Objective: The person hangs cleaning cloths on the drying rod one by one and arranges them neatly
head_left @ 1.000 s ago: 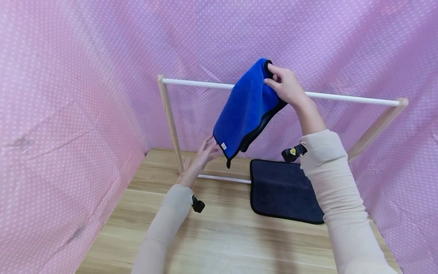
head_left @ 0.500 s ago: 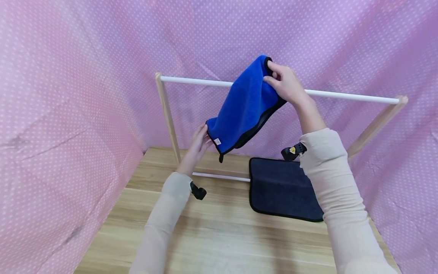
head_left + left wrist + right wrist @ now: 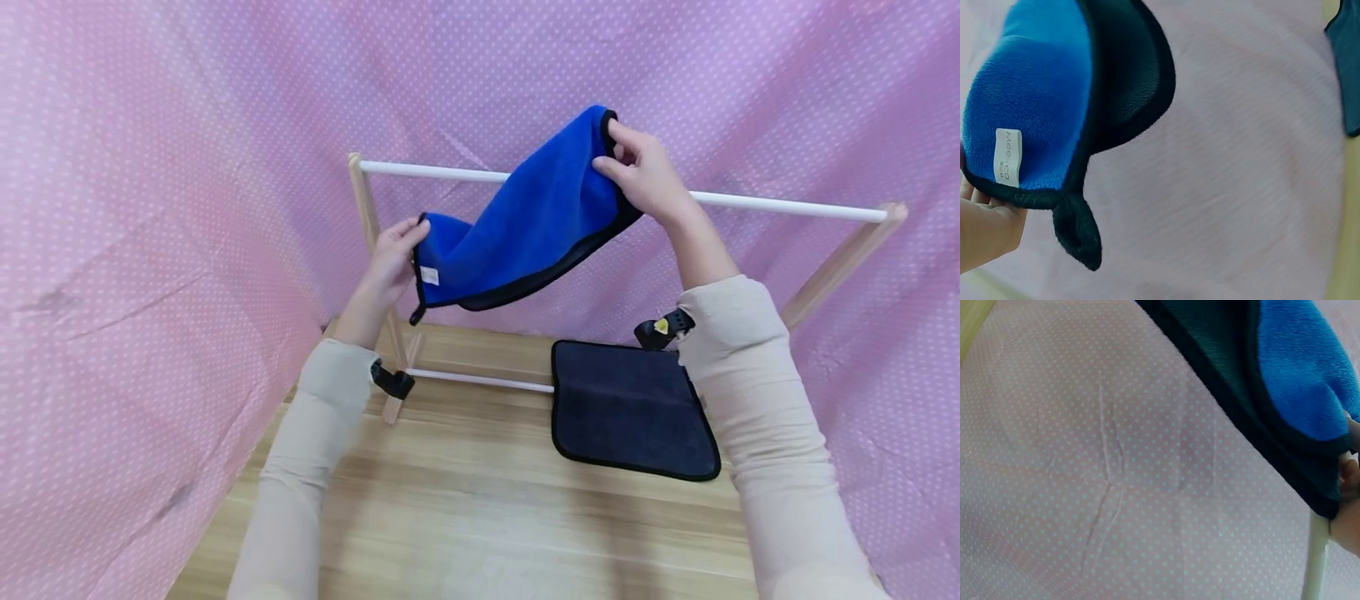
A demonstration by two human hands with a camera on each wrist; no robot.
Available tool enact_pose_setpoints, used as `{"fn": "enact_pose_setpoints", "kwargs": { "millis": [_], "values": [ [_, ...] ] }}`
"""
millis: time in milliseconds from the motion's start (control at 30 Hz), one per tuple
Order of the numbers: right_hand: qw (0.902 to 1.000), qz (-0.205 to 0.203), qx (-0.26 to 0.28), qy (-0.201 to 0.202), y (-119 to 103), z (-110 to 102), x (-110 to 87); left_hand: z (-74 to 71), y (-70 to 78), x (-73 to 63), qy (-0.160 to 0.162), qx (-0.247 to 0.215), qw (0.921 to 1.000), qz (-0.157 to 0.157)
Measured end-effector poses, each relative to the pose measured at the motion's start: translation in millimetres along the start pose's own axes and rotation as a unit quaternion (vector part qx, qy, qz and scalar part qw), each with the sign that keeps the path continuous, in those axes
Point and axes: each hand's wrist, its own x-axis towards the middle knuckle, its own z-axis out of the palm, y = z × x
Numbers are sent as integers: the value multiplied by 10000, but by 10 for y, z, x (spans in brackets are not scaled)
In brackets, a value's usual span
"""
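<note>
A blue towel (image 3: 517, 225) with black edging and a dark grey back stretches between my two hands, in front of the white top bar (image 3: 787, 206) of a rack. My left hand (image 3: 392, 260) pinches its upper left corner, thumb on the blue face. At the lower left corner dangles a black hanging loop (image 3: 1077, 231), below a small white label (image 3: 1007, 156). My right hand (image 3: 651, 177) pinches the upper right edge, higher than the left hand. In the right wrist view the dark back (image 3: 1222, 337) shows behind the blue face, and most of the hand is out of frame.
The rack has wooden side posts (image 3: 365, 200) and a white lower bar (image 3: 480, 380). A dark grey towel (image 3: 630, 417) with black edging lies at the right, over the lower bar and the wooden tabletop (image 3: 480, 517). Pink dotted cloth (image 3: 187, 208) encloses the table.
My left hand has gone from touching the towel's lower left edge to pinching its corner, and has moved up and left, spreading the towel wider. My right hand has risen slightly rightward, still holding its edge.
</note>
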Motion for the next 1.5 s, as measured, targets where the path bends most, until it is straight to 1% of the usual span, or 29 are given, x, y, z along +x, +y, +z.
{"fn": "enact_pose_setpoints", "kwargs": {
  "millis": [167,233,300,333,433,500,567,633,667,700,733,767,800,900,967,1033,1167,1267,1333,1433,1500],
  "values": [
    [9973,464,564,56,-63,-186,-74,42,415,-5,0,290,9984,477],
    [9927,699,986,16,-89,-271,-99,69,562,9,35,383,9975,594],
    [9840,927,1521,-23,-116,-342,-115,99,691,32,57,442,9966,690],
    [9781,1042,1801,-36,-129,-372,-115,116,748,47,69,476,9962,725],
    [9553,1265,2673,12,-149,-435,-94,184,900,97,107,397,9960,792],
    [9367,1343,3232,94,-157,-457,-71,248,985,128,43,298,9954,908],
    [9209,1204,3703,158,-159,-451,-49,315,1061,167,-119,28,9936,1124],
    [9054,1037,4114,178,-164,-427,-34,375,1124,206,-315,-229,9896,1384],
    [8992,962,4266,145,-166,-409,-33,396,1147,226,-408,-363,9876,1474],
    [8933,911,4401,82,-164,-387,-34,409,1162,245,-455,-504,9865,1487],
    [8890,961,4477,13,-159,-367,-38,413,1167,264,-469,-634,9865,1439],
    [8850,1131,4515,-68,-151,-353,-47,409,1165,276,-432,-653,9881,1321],
    [8826,1328,4505,-203,-141,-337,-57,395,1152,284,-320,-670,9904,1165],
    [8832,1981,4210,-590,-98,-293,-120,297,1061,286,59,-598,9962,624],
    [8846,2276,4010,-704,-74,-263,-184,210,968,272,274,-383,9980,426],
    [8901,2303,3874,-677,-56,-221,-255,120,869,259,447,-257,9980,371],
    [8986,2194,3779,-405,-43,-129,-396,-16,697,233,625,-65,9968,504],
    [9108,2172,3503,-254,-28,-74,-492,-94,594,210,672,-16,9959,597],
    [9186,2179,3295,-123,-8,-42,-550,-142,531,196,715,49,9956,596],
    [9280,2108,3067,200,46,26,-619,-206,435,176,706,259,9955,583],
    [9350,1969,2903,524,91,85,-655,-229,364,173,704,446,9948,583]
  ]
}}
